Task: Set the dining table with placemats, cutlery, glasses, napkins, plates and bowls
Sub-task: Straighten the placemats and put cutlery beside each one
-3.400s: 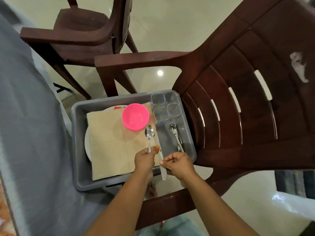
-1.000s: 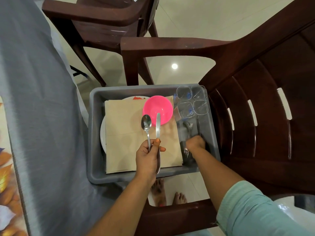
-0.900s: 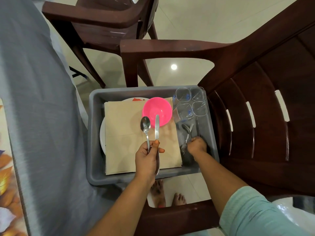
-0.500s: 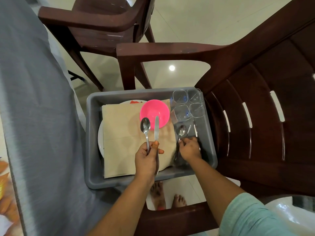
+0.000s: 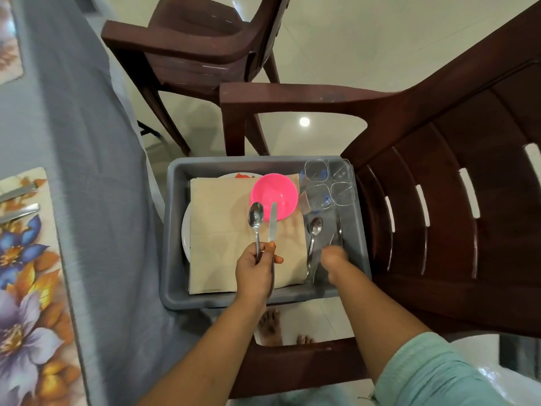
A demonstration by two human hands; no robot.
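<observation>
A grey tub point(image 5: 172, 230) sits on the seat of a brown chair point(image 5: 439, 200) beside the table. Left hand point(image 5: 254, 273) grasps a spoon point(image 5: 256, 218) and a knife point(image 5: 272, 221), both upright above the beige napkins point(image 5: 216, 230). Right hand point(image 5: 333, 259) reaches into the tub's right side among loose cutlery; it is blurred, so its grip cannot be determined. A second spoon point(image 5: 314, 227) lies just beside it. A pink bowl point(image 5: 273, 191) rests on the napkins; four clear glasses point(image 5: 328, 183) stand in the far right corner. A floral placemat point(image 5: 26, 288) carrying cutlery lies on the grey tablecloth point(image 5: 87, 171).
</observation>
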